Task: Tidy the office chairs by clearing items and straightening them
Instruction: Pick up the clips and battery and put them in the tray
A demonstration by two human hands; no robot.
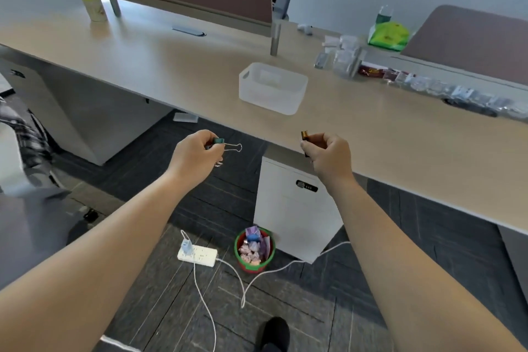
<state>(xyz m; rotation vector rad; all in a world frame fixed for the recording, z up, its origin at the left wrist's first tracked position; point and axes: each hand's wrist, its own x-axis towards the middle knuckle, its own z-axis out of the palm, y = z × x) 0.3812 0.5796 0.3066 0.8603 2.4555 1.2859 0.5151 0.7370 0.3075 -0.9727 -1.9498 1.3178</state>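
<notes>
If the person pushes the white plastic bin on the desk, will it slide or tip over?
The white plastic bin probably slides rather than tips: it looks low and wide. It seems nearly empty, so likely light. The desk looks smooth.

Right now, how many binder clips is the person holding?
2, as far as shows: both in the left hand. A teal binder clip juts past the fingers; a second clip's wire handle peeks out below. Others may be hidden in the fist.

I see a translucent bin (273, 88) on the desk (160, 66) — below it a red-and-green wastebasket (254, 250), stuffed with wrappers, just beside a white power strip (197, 255) on the floor.
</notes>
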